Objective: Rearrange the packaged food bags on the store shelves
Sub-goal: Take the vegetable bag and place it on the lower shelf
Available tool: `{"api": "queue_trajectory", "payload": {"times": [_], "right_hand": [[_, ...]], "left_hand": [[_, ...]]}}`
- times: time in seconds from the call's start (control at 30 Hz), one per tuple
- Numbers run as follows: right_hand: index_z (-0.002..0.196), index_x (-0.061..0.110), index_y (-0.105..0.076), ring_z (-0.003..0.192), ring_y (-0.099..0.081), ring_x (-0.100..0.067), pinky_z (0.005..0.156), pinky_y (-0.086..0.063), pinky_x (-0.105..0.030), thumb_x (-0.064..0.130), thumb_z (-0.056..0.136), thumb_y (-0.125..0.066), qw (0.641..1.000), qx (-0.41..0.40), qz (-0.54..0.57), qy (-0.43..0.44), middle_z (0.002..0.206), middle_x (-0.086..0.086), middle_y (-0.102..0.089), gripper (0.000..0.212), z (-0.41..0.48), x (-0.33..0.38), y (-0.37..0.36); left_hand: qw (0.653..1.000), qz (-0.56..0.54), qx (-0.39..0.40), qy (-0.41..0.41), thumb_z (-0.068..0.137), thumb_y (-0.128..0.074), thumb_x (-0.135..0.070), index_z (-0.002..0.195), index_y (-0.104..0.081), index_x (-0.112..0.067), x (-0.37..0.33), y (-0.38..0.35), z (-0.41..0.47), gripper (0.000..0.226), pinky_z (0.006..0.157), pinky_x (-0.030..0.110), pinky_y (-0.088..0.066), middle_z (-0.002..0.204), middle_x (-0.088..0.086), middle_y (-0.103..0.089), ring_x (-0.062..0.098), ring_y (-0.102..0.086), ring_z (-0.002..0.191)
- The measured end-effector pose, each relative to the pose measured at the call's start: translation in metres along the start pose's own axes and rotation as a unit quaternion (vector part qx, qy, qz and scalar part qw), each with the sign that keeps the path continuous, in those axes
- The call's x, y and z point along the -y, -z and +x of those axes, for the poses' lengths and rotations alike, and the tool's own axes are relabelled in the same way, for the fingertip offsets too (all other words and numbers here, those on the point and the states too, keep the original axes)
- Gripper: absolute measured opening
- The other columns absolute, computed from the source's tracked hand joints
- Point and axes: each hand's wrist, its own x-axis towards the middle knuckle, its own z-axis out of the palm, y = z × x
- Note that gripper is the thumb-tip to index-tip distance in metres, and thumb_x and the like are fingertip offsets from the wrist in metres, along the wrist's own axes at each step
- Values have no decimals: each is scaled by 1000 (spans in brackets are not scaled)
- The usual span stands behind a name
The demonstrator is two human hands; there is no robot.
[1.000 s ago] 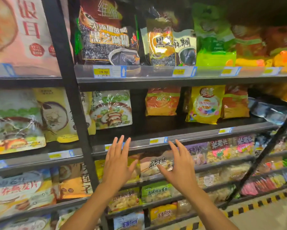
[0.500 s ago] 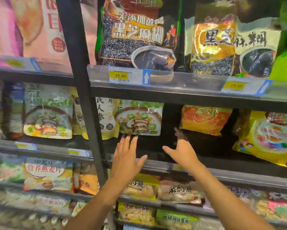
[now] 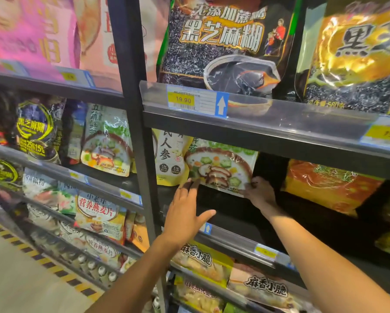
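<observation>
Hands meet at one soup bag [image 3: 221, 163] on the middle shelf [image 3: 223, 211], just right of the black post [image 3: 133, 109]. The right hand [image 3: 260, 193] is at the bag's lower right corner, with its fingers curled round that corner and holding it. The left hand [image 3: 185, 213] is spread flat, fingers straight and thumb out to the side, holding nothing. Its fingertips are at the bag's lower left corner, but that spot is blurry, so it is not clear if they touch. The bag stands up between the two hands, toward the back of the shelf.

A yellow bag [image 3: 167, 163] stands just beside it on the left, partly hidden by the post. An orange bag [image 3: 325, 188] stands to the right, and a dark gap lies between it and the soup bag. The shelf floor in front of the soup bag is bare and dark, out to the front rail [image 3: 234, 242]. The top shelf [image 3: 268, 132] hangs low over the bag and hides its top edge. A price tag [image 3: 196, 102] sits on that top shelf's clear strip, and a big black bag [image 3: 219, 41] stands above it.

The soup bag is shiny and see-through in places. It shows a brown bowl with white soup, dark mushroom slices, green rings and small orange and yellow bits.
</observation>
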Motion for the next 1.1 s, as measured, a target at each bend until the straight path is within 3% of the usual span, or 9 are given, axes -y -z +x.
{"api": "queue_trajectory", "payload": {"times": [0.17,0.37,0.43,0.53,0.63,0.73,0.87,0.97,1.1], "right_hand": [[101,20,-58,93,-71,-19,84,-61,-46,28,95,-72,997,61,33,36,106,0,-70,18,-22,-22,25],[103,20,-60,91,-77,-32,91,-59,-60,14,98,-67,986,109,129,-16,113,-16,-72,11,-42,-61,67],[102,19,-60,90,-75,-29,90,-60,-55,12,98,-67,985,118,122,-22,114,-18,-72,11,-53,-60,80],[107,24,-58,101,-65,-17,90,-53,-39,29,90,-78,996,90,23,5,111,5,-67,27,-60,-53,92],[128,24,-48,107,-57,-12,88,-45,-29,32,84,-84,991,77,110,1,117,11,-59,57,-58,-39,92],[133,30,-55,102,-64,1,78,-50,-16,28,85,-83,977,51,206,24,118,14,-67,55,-51,-30,86],[127,34,-63,109,-69,-10,93,-53,-33,32,86,-81,965,53,257,-12,120,10,-73,45,-43,-28,76],[117,36,-68,112,-71,-18,95,-55,-37,35,84,-81,958,70,278,-29,119,4,-76,35,-41,-28,73],[118,38,-66,112,-72,-19,103,-54,-48,51,69,-84,949,79,304,-36,121,3,-76,54,-44,-25,75]], "left_hand": [[997,-63,20,42,87,-76,-52,164,-15,-25,-2,-2,24,103,118,47,-40,161,8,-36,30,-25,152],[979,-169,69,86,75,-89,-48,147,-43,-32,0,-12,67,86,104,32,-48,135,-8,-60,13,-56,125],[975,-159,126,88,79,-86,-49,154,-36,-26,-2,-16,84,93,109,37,-47,149,1,-55,25,-53,138],[964,-142,185,131,79,-85,-53,165,-18,-13,-5,-21,103,116,115,38,-39,166,11,-34,31,-39,150],[957,-150,208,133,74,-87,-57,159,-34,-19,-6,-25,110,107,113,40,-43,161,8,-45,31,-48,143],[963,-138,200,116,78,-86,-50,152,-44,-20,-8,-29,112,90,107,38,-47,154,6,-54,29,-54,137],[965,-148,188,108,84,-85,-40,149,-45,-17,-14,-30,111,80,103,34,-44,152,8,-56,30,-55,136],[963,-158,184,117,86,-84,-32,149,-47,-15,-17,-27,109,75,101,29,-42,150,7,-56,30,-55,136],[959,-164,181,147,80,-87,-40,148,-46,-19,-15,-23,105,82,107,37,-45,149,5,-57,30,-55,133]]}}
